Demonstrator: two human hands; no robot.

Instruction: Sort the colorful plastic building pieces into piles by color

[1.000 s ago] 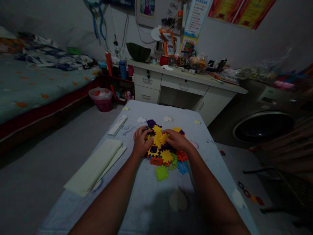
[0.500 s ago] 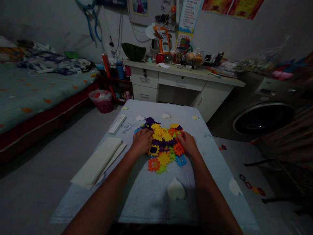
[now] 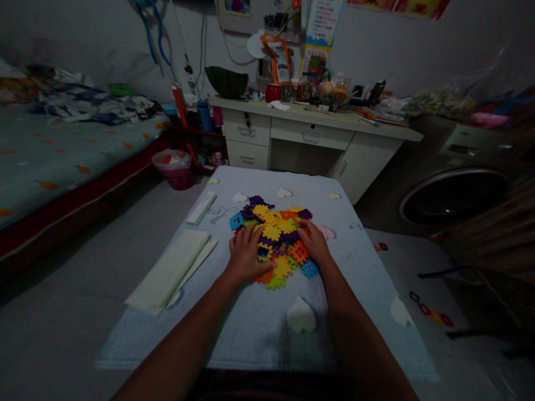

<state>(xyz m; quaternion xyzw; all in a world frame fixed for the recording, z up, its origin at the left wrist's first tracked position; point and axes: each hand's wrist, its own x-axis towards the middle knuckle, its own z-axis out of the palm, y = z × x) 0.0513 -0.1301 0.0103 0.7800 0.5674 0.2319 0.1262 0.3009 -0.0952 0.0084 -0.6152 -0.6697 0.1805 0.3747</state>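
Observation:
A heap of toothed plastic building tiles (image 3: 288,225) in yellow, purple, orange, green and blue lies mid-table. My left hand (image 3: 246,255) rests against the heap's left side, fingers spread over the tiles and thumb reaching toward an orange tile at the front. On the right edge, my right hand (image 3: 314,243) touches the tiles with its fingers stretched out and apart. Between the hands are yellow tiles (image 3: 271,231) on top, with a yellow square frame tile (image 3: 263,253) close to my left thumb. A blue tile (image 3: 309,268) lies just below my right hand.
A light blue cloth (image 3: 259,334) covers the table. At its left side lie folded pale sheets (image 3: 169,273) and a narrow white box (image 3: 201,208). Beyond stand a desk (image 3: 309,137) and a washing machine (image 3: 453,178); a bed (image 3: 71,150) is at left.
My left hand has spread its fingers and swung its thumb out over the front tiles. My right hand has shifted slightly left, and the heap looks pressed closer together.

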